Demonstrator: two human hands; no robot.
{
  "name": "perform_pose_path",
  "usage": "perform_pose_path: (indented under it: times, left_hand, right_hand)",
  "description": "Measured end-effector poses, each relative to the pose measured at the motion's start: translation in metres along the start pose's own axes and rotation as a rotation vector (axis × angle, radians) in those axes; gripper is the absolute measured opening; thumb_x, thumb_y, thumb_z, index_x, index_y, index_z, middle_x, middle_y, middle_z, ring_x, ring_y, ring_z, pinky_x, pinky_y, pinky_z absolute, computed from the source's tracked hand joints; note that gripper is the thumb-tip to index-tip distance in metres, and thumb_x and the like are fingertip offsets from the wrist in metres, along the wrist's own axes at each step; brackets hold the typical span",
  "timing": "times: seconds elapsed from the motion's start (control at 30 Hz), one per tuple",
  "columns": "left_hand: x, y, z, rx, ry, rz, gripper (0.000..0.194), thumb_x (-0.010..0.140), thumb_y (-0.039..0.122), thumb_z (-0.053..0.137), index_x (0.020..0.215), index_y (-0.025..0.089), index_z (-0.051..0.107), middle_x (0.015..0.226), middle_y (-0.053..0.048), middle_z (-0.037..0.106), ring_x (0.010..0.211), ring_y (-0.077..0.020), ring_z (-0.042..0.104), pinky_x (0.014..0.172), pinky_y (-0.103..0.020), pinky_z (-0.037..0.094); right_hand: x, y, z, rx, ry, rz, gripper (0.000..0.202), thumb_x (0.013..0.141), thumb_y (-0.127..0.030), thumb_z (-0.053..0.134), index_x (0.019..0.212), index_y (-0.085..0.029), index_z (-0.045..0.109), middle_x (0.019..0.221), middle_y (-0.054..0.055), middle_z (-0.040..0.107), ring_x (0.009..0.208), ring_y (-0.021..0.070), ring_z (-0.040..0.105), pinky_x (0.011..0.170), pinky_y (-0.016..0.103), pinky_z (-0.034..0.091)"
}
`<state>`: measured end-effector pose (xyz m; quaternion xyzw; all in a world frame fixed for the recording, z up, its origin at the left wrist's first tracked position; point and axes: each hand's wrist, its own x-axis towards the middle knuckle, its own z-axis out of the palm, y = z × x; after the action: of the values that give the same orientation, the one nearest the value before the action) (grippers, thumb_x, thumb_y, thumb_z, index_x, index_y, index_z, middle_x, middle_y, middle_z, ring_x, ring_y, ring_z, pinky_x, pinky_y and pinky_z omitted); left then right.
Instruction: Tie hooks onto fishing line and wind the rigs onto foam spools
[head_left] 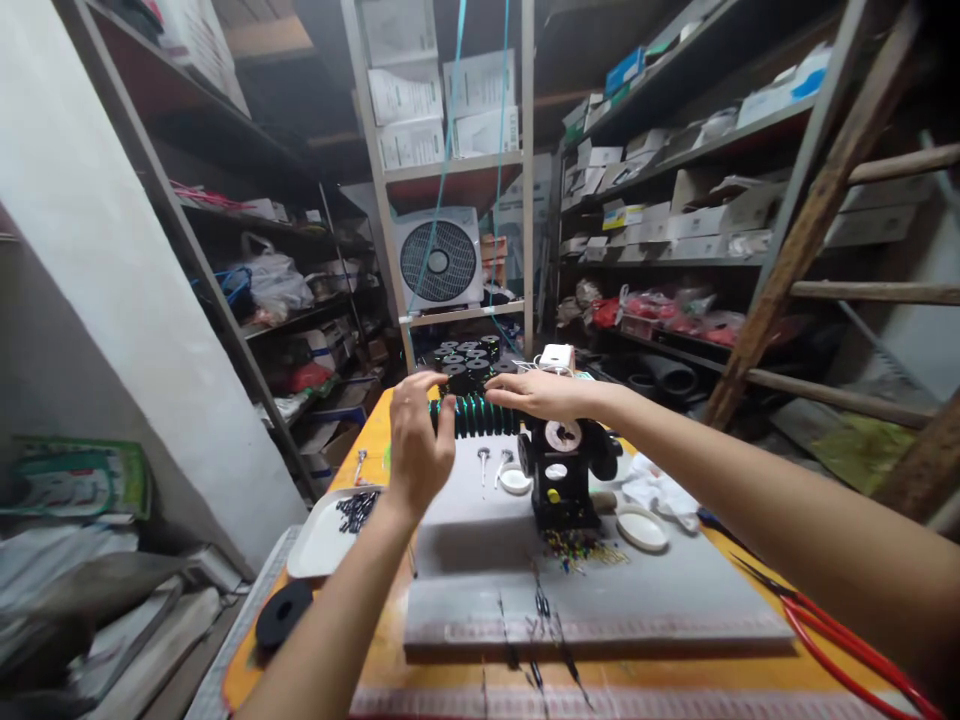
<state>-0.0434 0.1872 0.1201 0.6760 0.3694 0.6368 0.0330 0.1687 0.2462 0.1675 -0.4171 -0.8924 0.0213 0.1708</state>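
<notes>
A row of black discs with green between them (476,416) lies across the back of the work board, beside a black machine (564,480). My left hand (421,440) is at the row's left end, thumb and fingers apart around that end; whether it presses on the discs is unclear. My right hand (536,393) reaches over the machine, its fingers stretched out flat at the top of the row's right part. Two small metal-headed pieces (484,456) and a white round lid (514,479) lie below the row. Small coloured beads (574,548) are scattered before the machine.
A white tray (319,535) with dark pieces and a black spool (283,616) are at left. Red-handled scissors (817,625) lie at right. Stacked spools (469,362) stand behind the row. A box fan (438,260), shelves and a wooden ladder (795,240) surround the table.
</notes>
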Motion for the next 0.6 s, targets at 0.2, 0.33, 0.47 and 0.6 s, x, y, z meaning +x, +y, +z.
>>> perform_pose_path:
  times: [0.2,0.33,0.47,0.6]
  left_hand:
    - [-0.083,0.012,0.015,-0.525,0.181,-0.678,0.040,0.090,0.048,0.055,0.119,0.025,0.038,0.126,-0.011,0.049,0.119,-0.0245,0.051,0.102,-0.044,0.037]
    - [-0.089,0.012,0.035,-0.785,-0.110,-0.942,0.060,0.073,0.056,0.075,0.111,0.015,0.055,0.119,-0.018,0.063,0.114,-0.0306,0.059,0.099,-0.045,0.041]
    - [-0.077,0.012,0.044,-0.927,-0.230,-0.990,0.066,0.064,0.054,0.083,0.109,0.014,0.058,0.113,-0.015,0.068,0.096,-0.0218,0.065,0.096,-0.037,0.043]
    - [-0.081,0.016,0.042,-0.977,-0.312,-1.007,0.061,0.064,0.049,0.085,0.105,0.013,0.059,0.099,-0.011,0.071,0.069,-0.0133,0.064,0.081,-0.033,0.047]
  right_hand:
    - [-0.002,0.000,0.006,-0.014,-0.056,-0.066,0.057,0.099,-0.062,0.025,0.124,-0.020,0.057,0.101,0.008,0.067,0.094,0.0221,0.063,0.088,0.041,0.047]
    - [-0.001,-0.002,0.007,-0.043,-0.021,-0.099,0.051,0.101,-0.055,0.024,0.119,-0.024,0.060,0.111,0.008,0.066,0.101,0.0244,0.060,0.094,0.039,0.042]
    - [-0.003,-0.005,0.006,-0.049,0.034,-0.051,0.051,0.101,-0.054,0.025,0.123,-0.023,0.059,0.112,0.009,0.067,0.102,0.0250,0.061,0.093,0.039,0.043]
    - [-0.009,-0.025,0.009,-0.040,0.118,-0.006,0.051,0.102,-0.050,0.027,0.126,-0.018,0.059,0.124,0.013,0.064,0.118,0.0264,0.056,0.102,0.041,0.039]
